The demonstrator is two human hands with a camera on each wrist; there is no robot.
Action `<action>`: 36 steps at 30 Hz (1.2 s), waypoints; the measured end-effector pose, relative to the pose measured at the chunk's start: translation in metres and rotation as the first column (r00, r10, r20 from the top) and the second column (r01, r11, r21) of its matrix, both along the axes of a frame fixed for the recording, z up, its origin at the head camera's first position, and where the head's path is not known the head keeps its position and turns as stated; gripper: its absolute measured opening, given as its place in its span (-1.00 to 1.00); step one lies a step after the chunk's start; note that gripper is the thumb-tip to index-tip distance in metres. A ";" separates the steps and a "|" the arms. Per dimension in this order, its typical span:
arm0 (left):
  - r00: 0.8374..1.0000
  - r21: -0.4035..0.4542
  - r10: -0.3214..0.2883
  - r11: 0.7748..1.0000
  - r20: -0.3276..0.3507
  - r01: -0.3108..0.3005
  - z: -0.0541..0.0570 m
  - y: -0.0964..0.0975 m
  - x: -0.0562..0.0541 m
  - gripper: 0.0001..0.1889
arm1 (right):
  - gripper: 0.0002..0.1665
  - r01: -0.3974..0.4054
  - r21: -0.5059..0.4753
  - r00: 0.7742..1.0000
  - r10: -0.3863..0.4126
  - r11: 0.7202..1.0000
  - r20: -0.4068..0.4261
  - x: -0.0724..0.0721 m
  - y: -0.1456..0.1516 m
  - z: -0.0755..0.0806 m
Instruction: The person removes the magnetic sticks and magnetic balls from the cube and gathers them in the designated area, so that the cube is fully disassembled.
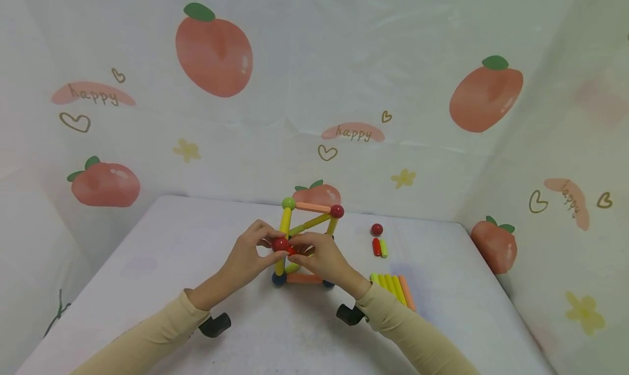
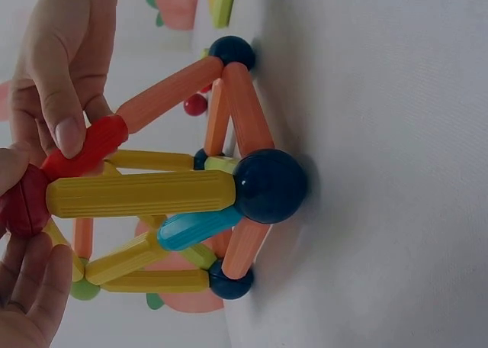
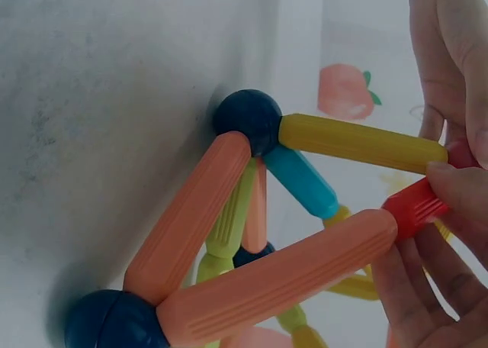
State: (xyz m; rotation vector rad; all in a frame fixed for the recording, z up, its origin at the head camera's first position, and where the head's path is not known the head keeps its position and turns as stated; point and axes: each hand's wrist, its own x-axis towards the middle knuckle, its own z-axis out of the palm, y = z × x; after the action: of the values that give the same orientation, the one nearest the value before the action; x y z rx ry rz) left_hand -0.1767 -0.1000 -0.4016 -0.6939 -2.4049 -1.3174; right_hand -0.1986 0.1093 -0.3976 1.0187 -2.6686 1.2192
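Note:
A frame of magnetic sticks and balls stands on the table, with dark blue balls (image 2: 271,186) at its base. My left hand (image 1: 245,253) holds a red ball (image 1: 280,244) at the top of an upright yellow stick (image 2: 141,194). Between thumb and fingers, my right hand (image 1: 321,257) pinches a short red stick (image 2: 91,146) beside that ball. The red stick's other end meets a slanting salmon stick (image 3: 282,279), which runs down to a dark blue ball (image 3: 114,321). A teal stick (image 3: 301,182) sits inside the frame. Fingers partly hide the red ball in the right wrist view.
Right of the frame lie a loose red ball (image 1: 377,230), a short red stick (image 1: 376,247) and a short green stick (image 1: 384,248). Nearer, several yellow sticks (image 1: 393,287) lie in a row with a salmon one (image 1: 407,293). A printed cloth (image 1: 295,91) hangs behind the table.

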 end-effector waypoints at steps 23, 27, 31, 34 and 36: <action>1.000 0.000 0.007 1.000 -0.003 -0.007 -0.002 0.004 -0.001 -0.61 | -0.68 0.215 -0.183 0.964 -0.179 0.959 0.196 -0.002 0.002 -0.004; 1.000 -0.006 0.006 1.000 -0.010 -0.006 -0.001 0.004 -0.001 -0.62 | -0.67 0.182 -0.240 0.972 -0.137 0.954 0.191 -0.002 0.004 -0.005; 1.000 -0.004 0.000 1.000 -0.017 0.000 -0.001 0.004 -0.001 -0.62 | -0.61 0.154 -0.271 0.978 -0.107 0.950 0.179 -0.002 0.008 -0.003; 1.000 0.000 -0.007 1.000 -0.021 0.007 -0.002 0.004 -0.001 -0.62 | -0.55 0.130 -0.291 0.980 -0.077 0.948 0.186 -0.002 0.014 0.000; 1.000 0.002 -0.007 1.000 -0.023 0.007 -0.002 0.004 -0.001 -0.62 | -0.55 0.113 -0.309 0.978 -0.050 0.944 0.205 -0.003 0.019 0.002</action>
State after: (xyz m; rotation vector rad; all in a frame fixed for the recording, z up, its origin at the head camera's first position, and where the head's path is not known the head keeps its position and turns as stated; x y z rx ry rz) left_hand -0.1774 -0.0965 -0.4034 -0.7143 -2.3851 -1.3072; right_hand -0.2013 0.1285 -0.3960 0.7676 -2.4923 1.7400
